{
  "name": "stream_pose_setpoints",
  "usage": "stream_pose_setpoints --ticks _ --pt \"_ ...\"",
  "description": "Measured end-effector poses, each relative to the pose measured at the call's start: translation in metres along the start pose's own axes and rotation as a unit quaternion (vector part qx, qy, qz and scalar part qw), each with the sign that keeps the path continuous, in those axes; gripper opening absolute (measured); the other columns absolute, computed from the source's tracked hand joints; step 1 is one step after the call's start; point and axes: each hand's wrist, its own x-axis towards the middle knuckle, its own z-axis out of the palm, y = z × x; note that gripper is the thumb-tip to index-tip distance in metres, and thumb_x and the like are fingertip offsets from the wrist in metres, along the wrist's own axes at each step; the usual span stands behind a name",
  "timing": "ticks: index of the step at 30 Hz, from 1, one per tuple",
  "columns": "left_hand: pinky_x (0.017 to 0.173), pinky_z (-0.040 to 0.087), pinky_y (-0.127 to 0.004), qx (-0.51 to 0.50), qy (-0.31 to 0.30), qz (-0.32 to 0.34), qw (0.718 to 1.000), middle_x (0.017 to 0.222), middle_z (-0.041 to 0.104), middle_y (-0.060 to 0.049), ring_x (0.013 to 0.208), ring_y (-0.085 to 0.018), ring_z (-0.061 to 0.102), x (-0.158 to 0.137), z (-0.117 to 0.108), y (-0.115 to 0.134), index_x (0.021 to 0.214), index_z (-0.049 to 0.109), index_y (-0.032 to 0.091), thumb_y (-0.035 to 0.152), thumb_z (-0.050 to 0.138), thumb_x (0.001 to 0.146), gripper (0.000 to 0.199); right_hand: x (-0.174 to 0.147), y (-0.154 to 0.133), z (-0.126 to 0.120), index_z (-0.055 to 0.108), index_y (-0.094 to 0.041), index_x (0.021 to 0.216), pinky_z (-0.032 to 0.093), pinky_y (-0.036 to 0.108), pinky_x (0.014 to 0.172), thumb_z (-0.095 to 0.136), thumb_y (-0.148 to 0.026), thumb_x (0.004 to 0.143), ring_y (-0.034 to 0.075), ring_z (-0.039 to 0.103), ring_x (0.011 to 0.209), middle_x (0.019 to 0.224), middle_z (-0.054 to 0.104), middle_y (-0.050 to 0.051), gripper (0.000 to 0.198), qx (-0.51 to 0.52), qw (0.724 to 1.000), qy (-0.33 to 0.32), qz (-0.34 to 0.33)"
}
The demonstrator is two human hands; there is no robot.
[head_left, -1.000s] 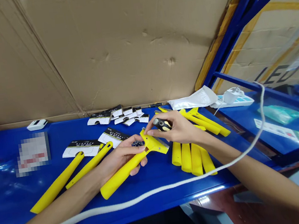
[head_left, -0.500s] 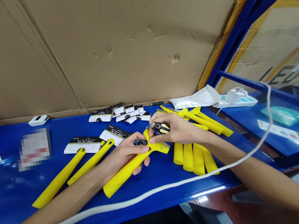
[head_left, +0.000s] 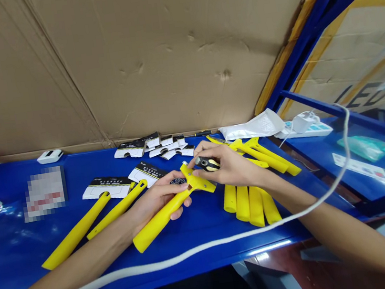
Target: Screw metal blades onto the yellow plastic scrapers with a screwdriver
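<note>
My left hand is closed around a yellow scraper with a Y-shaped head, its handle slanting down to the left. A dark thing with pale marks shows behind the left fingers; its kind I cannot make out. In my right hand is a screwdriver with a black and pale yellow handle. The right fingertips are at the scraper's head, where a small screw shows. The screwdriver's tip is not visible. Yellow handles lie beside my right hand, and assembled yellow scrapers lie behind it.
Two yellow tubular handles and printed cards lie left on the blue table. More cards, a white pouch and a power strip are at the back. A white cable crosses in front, over both forearms.
The right fingers have shifted slightly up and off the scraper's head, so its screw and the top of its arm show more. The scraper has turned slightly in the left hand.
</note>
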Motion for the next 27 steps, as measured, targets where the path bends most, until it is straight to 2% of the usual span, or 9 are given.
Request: stream_pose_setpoints --ticks 4,6,9,11,14,16,18,23,27 --pt "0.04 0.042 -0.017 -0.015 0.001 0.009 1.0 0.093 0.071 -0.006 0.062 -0.013 0.068 0.001 -0.002 -0.002 0.109 0.06 0.019 0.022 0.083 0.09 0.03 -0.001 -0.006 -0.003 0.076 -0.023 0.102 0.051 0.04 0.095 0.073 -0.024 0.097 0.022 0.066 0.102 0.106 0.068 0.006 0.006 -0.027 0.998 0.044 -0.03" --pt "0.039 0.043 -0.018 -0.029 0.004 0.016 0.999 0.095 0.071 -0.007 0.065 -0.014 0.069 0.003 -0.004 -0.004 0.109 0.06 0.019 0.02 0.083 0.089 0.031 -0.004 -0.008 -0.008 0.07 -0.024 0.111 0.052 0.04 0.091 0.072 -0.027 0.098 0.022 0.064 0.098 0.107 0.067 0.005 0.014 -0.033 0.995 0.093 -0.032" --pt "0.039 0.044 -0.018 -0.044 0.017 0.03 0.998 0.096 0.071 -0.007 0.067 -0.015 0.069 0.006 -0.008 -0.005 0.108 0.059 0.019 0.016 0.082 0.089 0.03 -0.009 -0.009 -0.017 0.057 -0.03 0.131 0.053 0.036 0.077 0.068 -0.031 0.099 0.019 0.061 0.087 0.114 0.06 0.004 0.034 0.026 0.985 0.165 -0.03" --pt "0.039 0.044 -0.019 -0.049 0.03 0.041 0.998 0.099 0.071 -0.008 0.069 -0.015 0.07 0.008 -0.011 -0.006 0.108 0.058 0.019 0.014 0.08 0.09 0.029 -0.01 -0.008 -0.023 0.051 -0.034 0.136 0.055 0.036 0.072 0.064 -0.035 0.101 0.018 0.06 0.082 0.118 0.057 0.004 0.037 0.071 0.973 0.21 -0.057" --pt "0.04 0.045 -0.02 -0.057 0.051 0.058 0.995 0.102 0.072 -0.009 0.07 -0.017 0.07 0.01 -0.014 -0.005 0.11 0.059 0.018 0.013 0.08 0.09 0.03 -0.008 -0.008 -0.032 0.054 -0.036 0.139 0.059 0.044 0.087 0.062 -0.043 0.105 0.023 0.064 0.095 0.119 0.059 0.006 0.036 0.024 0.957 0.274 -0.089" --pt "0.04 0.046 -0.02 -0.061 0.07 0.074 0.993 0.103 0.071 -0.009 0.071 -0.017 0.071 0.011 -0.015 -0.004 0.111 0.06 0.018 0.013 0.08 0.089 0.031 -0.006 -0.008 -0.038 0.061 -0.036 0.139 0.057 0.051 0.102 0.066 -0.049 0.103 0.03 0.062 0.115 0.123 0.06 0.008 0.038 -0.048 0.946 0.305 -0.098" --pt "0.039 0.045 -0.019 -0.063 0.093 0.088 0.99 0.101 0.071 -0.009 0.071 -0.016 0.071 0.012 -0.015 -0.003 0.111 0.06 0.018 0.011 0.08 0.088 0.031 -0.004 -0.008 -0.043 0.066 -0.036 0.137 0.055 0.056 0.107 0.072 -0.052 0.1 0.034 0.059 0.124 0.123 0.062 0.009 0.041 -0.083 0.936 0.321 -0.115" --pt "0.038 0.043 -0.018 -0.051 0.123 0.099 0.986 0.094 0.07 -0.007 0.07 -0.017 0.071 0.012 -0.011 -0.002 0.108 0.059 0.019 0.011 0.08 0.087 0.031 -0.001 -0.009 -0.038 0.057 -0.039 0.142 0.062 0.052 0.097 0.074 -0.049 0.1 0.03 0.071 0.11 0.115 0.067 0.007 0.047 -0.02 0.93 0.339 -0.142" --pt "0.039 0.044 -0.018 -0.036 0.117 0.104 0.987 0.093 0.069 -0.006 0.07 -0.017 0.069 0.012 -0.01 -0.003 0.107 0.06 0.019 0.012 0.079 0.088 0.028 -0.001 -0.017 -0.025 0.054 -0.037 0.135 0.064 0.05 0.101 0.073 -0.045 0.102 0.027 0.076 0.109 0.119 0.071 0.006 0.04 0.049 0.924 0.351 -0.147"
